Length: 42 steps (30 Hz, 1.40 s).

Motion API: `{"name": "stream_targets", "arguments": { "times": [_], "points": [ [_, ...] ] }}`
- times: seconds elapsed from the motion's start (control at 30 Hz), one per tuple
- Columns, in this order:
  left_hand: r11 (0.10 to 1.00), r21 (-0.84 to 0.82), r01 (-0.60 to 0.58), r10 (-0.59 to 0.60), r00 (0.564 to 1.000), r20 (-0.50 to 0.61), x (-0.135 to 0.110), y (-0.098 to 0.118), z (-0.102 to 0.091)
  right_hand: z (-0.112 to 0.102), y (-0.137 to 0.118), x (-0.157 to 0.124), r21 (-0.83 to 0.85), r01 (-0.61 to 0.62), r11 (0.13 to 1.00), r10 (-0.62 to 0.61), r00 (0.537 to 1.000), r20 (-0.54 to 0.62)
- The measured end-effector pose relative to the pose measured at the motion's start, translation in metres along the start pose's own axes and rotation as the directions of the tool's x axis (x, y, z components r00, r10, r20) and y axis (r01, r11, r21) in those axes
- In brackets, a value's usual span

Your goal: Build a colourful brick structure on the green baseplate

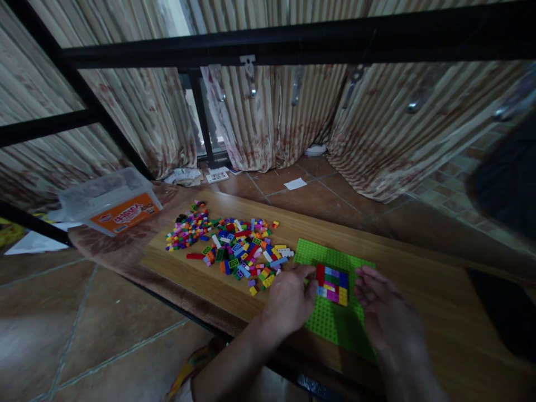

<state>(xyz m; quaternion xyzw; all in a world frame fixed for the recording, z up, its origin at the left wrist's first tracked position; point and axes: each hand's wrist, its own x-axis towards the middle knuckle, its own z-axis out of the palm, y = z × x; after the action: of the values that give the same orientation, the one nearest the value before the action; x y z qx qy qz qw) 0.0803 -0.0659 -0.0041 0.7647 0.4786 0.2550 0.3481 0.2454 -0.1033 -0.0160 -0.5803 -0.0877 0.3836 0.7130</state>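
A green studded baseplate [330, 326] lies on the wooden board, with a small block of coloured bricks [333, 283] pressed onto its middle. My left hand [291, 298] rests at the left side of that block, fingers curled against the red brick at its edge. My right hand [379, 304] sits on the plate just right of the block, fingers bent and loosely apart, touching its right side. Whether either hand pinches a loose brick is hidden.
A pile of several loose coloured bricks [234, 248] spreads over the board [419, 279] left of the plate. A clear plastic tub with an orange label [111, 204] stands at the far left. Curtains and a black metal frame [293, 42] stand behind.
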Motion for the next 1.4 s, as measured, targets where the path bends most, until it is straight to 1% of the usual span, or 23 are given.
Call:
{"name": "stream_targets", "arguments": {
  "times": [0.07, 0.13, 0.2, 0.23, 0.3, 0.33, 0.4, 0.5, 0.6, 0.67, 0.7, 0.83, 0.9, 0.97, 1.03, 1.07, 1.1, 1.13, 1.17, 1.2, 1.27, 1.33, 1.4],
  "points": [
    [0.998, -0.058, 0.022, -0.028, 0.994, -0.106, 0.005, -0.004, -0.008, 0.001, 0.000, 0.000, 0.002, -0.024, 1.000, 0.024, 1.000, -0.013],
    [0.991, -0.126, 0.048, -0.076, 0.970, -0.231, 0.012, -0.013, -0.023, 0.000, 0.000, 0.001, -0.004, -0.034, 0.999, 0.034, 0.999, -0.022],
    [0.979, -0.183, 0.094, -0.156, 0.920, -0.360, 0.017, -0.024, -0.046, -0.001, 0.001, 0.003, -0.014, -0.036, 0.999, 0.036, 0.999, -0.016],
    [0.971, -0.183, 0.156, -0.220, 0.881, -0.418, 0.018, -0.031, -0.059, -0.001, 0.002, 0.003, -0.017, -0.034, 0.999, 0.034, 0.999, -0.011],
    [0.940, -0.071, 0.333, -0.324, 0.809, -0.490, 0.017, -0.044, -0.086, -0.003, 0.003, 0.005, -0.016, -0.031, 0.999, 0.032, 0.999, 0.004],
    [0.904, -0.001, 0.428, -0.363, 0.765, -0.533, 0.015, -0.051, -0.099, -0.004, 0.004, 0.006, -0.016, -0.029, 0.999, 0.029, 1.000, 0.011],
    [0.838, 0.123, 0.532, -0.395, 0.745, -0.537, 0.008, -0.062, -0.119, -0.006, 0.006, 0.008, -0.013, -0.015, 1.000, 0.015, 0.999, 0.029],
    [0.755, 0.263, 0.600, -0.422, 0.753, -0.505, -0.001, -0.072, -0.133, -0.008, 0.008, 0.011, -0.016, 0.010, 1.000, -0.008, 0.997, 0.073],
    [0.688, 0.350, 0.636, -0.472, 0.758, -0.451, -0.005, -0.077, -0.134, -0.008, 0.010, 0.011, -0.020, 0.013, 1.000, -0.011, 0.996, 0.094],
    [0.658, 0.397, 0.640, -0.480, 0.763, -0.434, -0.004, -0.079, -0.132, -0.008, 0.010, 0.011, -0.016, 0.000, 1.000, 0.002, 0.996, 0.089],
    [0.654, 0.419, 0.630, -0.472, 0.773, -0.425, -0.004, -0.080, -0.131, -0.008, 0.009, 0.010, -0.012, -0.008, 1.000, 0.009, 0.996, 0.087],
    [0.673, 0.455, 0.583, -0.439, 0.810, -0.388, -0.001, -0.080, -0.128, -0.006, 0.007, 0.009, -0.017, -0.024, 1.000, 0.025, 0.997, 0.074],
    [0.690, 0.438, 0.577, -0.426, 0.812, -0.398, 0.000, -0.081, -0.128, -0.005, 0.006, 0.009, -0.022, -0.031, 0.999, 0.032, 0.997, 0.067],
    [0.724, 0.399, 0.563, -0.392, 0.811, -0.434, 0.001, -0.082, -0.129, -0.005, 0.006, 0.009, -0.017, -0.033, 0.999, 0.034, 0.997, 0.066],
    [0.803, 0.292, 0.519, -0.343, 0.804, -0.485, 0.003, -0.084, -0.130, -0.005, 0.006, 0.009, -0.011, -0.035, 0.999, 0.036, 0.997, 0.067],
    [0.859, 0.199, 0.472, -0.324, 0.801, -0.503, 0.005, -0.085, -0.130, -0.005, 0.007, 0.009, -0.010, -0.034, 0.999, 0.035, 0.997, 0.069],
    [0.911, 0.079, 0.405, -0.313, 0.802, -0.509, 0.007, -0.085, -0.129, -0.004, 0.007, 0.008, -0.010, -0.031, 0.999, 0.032, 0.997, 0.073],
    [0.943, -0.063, 0.326, -0.312, 0.806, -0.503, 0.009, -0.084, -0.127, -0.003, 0.007, 0.007, -0.012, -0.024, 1.000, 0.025, 0.997, 0.074],
    [0.947, -0.212, 0.241, -0.316, 0.816, -0.484, 0.011, -0.081, -0.123, -0.002, 0.007, 0.006, -0.018, -0.012, 1.000, 0.013, 0.997, 0.074],
    [0.923, -0.350, 0.160, -0.316, 0.833, -0.453, 0.012, -0.077, -0.118, -0.001, 0.006, 0.005, -0.028, 0.003, 1.000, 0.000, 0.997, 0.072],
    [0.823, -0.567, 0.042, -0.299, 0.880, -0.370, 0.014, -0.064, -0.104, 0.002, 0.005, 0.003, -0.059, 0.027, 0.998, -0.023, 0.998, 0.059],
    [0.712, -0.702, -0.011, -0.246, 0.932, -0.265, 0.014, -0.048, -0.086, 0.004, 0.002, 0.000, -0.097, 0.051, 0.994, -0.046, 0.997, 0.053],
    [0.633, -0.774, -0.016, -0.191, 0.966, -0.176, 0.012, -0.034, -0.066, 0.005, -0.001, -0.002, -0.151, 0.098, 0.984, -0.087, 0.993, 0.076]
  ]
}}
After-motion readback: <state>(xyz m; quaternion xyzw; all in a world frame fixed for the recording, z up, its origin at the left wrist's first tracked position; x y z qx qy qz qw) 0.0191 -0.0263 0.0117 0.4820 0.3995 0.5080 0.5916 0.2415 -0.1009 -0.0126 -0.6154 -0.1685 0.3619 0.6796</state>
